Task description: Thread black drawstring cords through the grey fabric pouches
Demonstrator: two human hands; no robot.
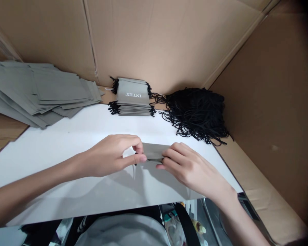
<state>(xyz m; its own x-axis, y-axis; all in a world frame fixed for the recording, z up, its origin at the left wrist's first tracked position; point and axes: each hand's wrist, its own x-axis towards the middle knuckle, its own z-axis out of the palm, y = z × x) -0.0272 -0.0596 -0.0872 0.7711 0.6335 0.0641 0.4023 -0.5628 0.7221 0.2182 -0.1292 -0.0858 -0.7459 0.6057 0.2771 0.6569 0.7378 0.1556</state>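
Observation:
Between my two hands is a small grey fabric pouch (153, 150), raised just over the white tabletop (92, 136). My left hand (116, 153) pinches its left end between thumb and forefinger, and a bit of black cord shows below the fingertips. My right hand (186, 164) is closed on the right end, the fingers curled over the cloth and hiding part of it. Beyond the hands lies a stack of grey drawstring pouches (132, 89), the top one printed INTEX, with black cord ends at both sides.
A heap of black cords (196, 112) sits at the back right. On the left, a spread pile of flat grey fabric pieces (59, 85) overlaps the table's edge. Cardboard walls (156, 41) stand behind and to the right. Below the front edge are my lap and a bottle (199, 226).

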